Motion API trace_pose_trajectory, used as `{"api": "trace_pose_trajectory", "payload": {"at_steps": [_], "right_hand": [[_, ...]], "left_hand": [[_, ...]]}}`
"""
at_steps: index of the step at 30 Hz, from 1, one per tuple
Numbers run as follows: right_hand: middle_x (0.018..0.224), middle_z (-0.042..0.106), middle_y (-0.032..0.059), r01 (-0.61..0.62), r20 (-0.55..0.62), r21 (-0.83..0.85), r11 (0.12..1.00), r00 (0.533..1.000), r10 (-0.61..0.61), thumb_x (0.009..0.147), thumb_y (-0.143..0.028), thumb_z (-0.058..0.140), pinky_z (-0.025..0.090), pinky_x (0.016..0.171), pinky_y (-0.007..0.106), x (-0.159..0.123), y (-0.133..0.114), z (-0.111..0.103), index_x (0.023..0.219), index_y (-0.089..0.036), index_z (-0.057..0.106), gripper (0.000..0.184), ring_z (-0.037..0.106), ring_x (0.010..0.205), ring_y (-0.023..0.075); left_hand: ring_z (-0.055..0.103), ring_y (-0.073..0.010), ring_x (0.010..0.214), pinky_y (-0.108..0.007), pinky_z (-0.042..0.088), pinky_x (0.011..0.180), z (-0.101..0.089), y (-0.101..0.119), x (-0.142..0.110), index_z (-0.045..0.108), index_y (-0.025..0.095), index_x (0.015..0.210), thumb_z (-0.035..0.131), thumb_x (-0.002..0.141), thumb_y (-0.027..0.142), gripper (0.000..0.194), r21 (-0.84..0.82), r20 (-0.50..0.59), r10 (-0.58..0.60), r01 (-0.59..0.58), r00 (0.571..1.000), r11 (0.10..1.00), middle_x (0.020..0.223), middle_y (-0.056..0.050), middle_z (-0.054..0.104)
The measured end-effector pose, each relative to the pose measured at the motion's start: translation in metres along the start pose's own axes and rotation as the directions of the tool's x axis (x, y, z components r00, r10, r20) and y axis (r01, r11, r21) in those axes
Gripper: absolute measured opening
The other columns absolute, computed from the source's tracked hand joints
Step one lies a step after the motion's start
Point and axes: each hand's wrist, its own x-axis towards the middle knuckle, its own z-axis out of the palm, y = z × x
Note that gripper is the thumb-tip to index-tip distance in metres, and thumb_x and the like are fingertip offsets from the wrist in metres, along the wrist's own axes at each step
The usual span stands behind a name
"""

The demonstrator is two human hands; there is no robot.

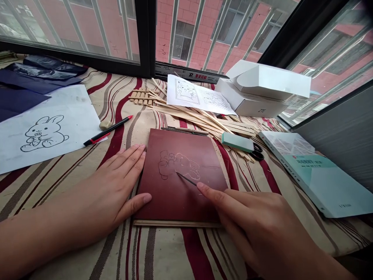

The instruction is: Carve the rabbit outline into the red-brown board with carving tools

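A dark red board lies flat on the striped tablecloth, with a rabbit outline scratched into it. My left hand rests flat beside the board's left edge, fingers stretched out and thumb tip on the board. My right hand pinches a thin pointed carving tool, whose tip touches the rabbit outline.
A paper with a rabbit drawing and a red-and-black pen lie at the left. Wooden sticks, a printed sheet, white boxes, scissors, a green block and a teal book lie behind and right. Dark blue sheets are far left.
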Motion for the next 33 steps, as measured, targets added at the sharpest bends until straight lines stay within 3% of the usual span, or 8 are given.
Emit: {"api": "trace_pose_trajectory", "payload": {"at_steps": [7,12,17,25,33], "right_hand": [[0.069,0.066,-0.0018,0.067,0.044,-0.194,0.979,0.997,-0.060,0.089,-0.007,0.050,0.038,0.045,0.032,-0.002,-0.015,0.001,0.142,-0.012,0.067,0.055,0.062,0.050,0.0146],[0.066,0.061,-0.0017,0.097,0.083,-0.298,0.950,0.994,-0.075,0.088,-0.005,0.047,0.036,0.044,0.036,0.003,-0.026,-0.001,0.140,-0.009,0.066,0.056,0.058,0.046,0.0170],[0.067,0.063,-0.0004,0.114,0.100,-0.293,0.949,0.991,-0.088,0.085,-0.002,0.047,0.037,0.043,0.034,0.001,-0.030,0.001,0.144,-0.007,0.064,0.061,0.061,0.048,0.0163],[0.070,0.065,-0.0007,0.095,0.125,-0.289,0.953,0.990,-0.061,0.078,-0.001,0.049,0.036,0.044,0.035,0.004,-0.031,0.000,0.142,-0.007,0.065,0.066,0.062,0.048,0.0172],[0.073,0.066,-0.0022,0.065,0.151,-0.256,0.965,0.988,-0.026,0.078,-0.002,0.050,0.037,0.046,0.035,0.000,-0.030,0.001,0.146,-0.009,0.060,0.069,0.065,0.051,0.0177]], "left_hand": [[0.039,-0.0358,0.161,-0.047,0.036,0.130,0.001,-0.001,0.000,0.036,0.006,0.167,0.022,0.111,0.063,0.081,-0.064,0.022,-0.020,0.021,1.000,0.998,0.175,-0.019,0.035],[0.040,-0.0364,0.161,-0.049,0.037,0.129,-0.006,0.005,0.007,0.043,0.005,0.164,0.010,0.110,0.067,0.088,-0.076,0.107,-0.065,0.073,0.992,0.994,0.174,-0.019,0.036],[0.044,-0.0413,0.157,-0.055,0.041,0.126,-0.008,0.007,0.007,0.047,0.000,0.160,0.011,0.109,0.066,0.091,-0.076,0.113,-0.067,0.076,0.991,0.994,0.170,-0.025,0.040],[0.041,-0.0391,0.160,-0.053,0.038,0.130,0.002,0.000,0.003,0.041,0.005,0.165,0.024,0.109,0.066,0.085,-0.142,0.080,-0.062,0.073,0.995,0.987,0.173,-0.022,0.040],[0.039,-0.0403,0.161,-0.057,0.041,0.128,-0.003,0.001,0.007,0.042,0.003,0.164,0.013,0.109,0.067,0.089,-0.128,0.124,-0.069,0.085,0.990,0.988,0.173,-0.023,0.038]]}}
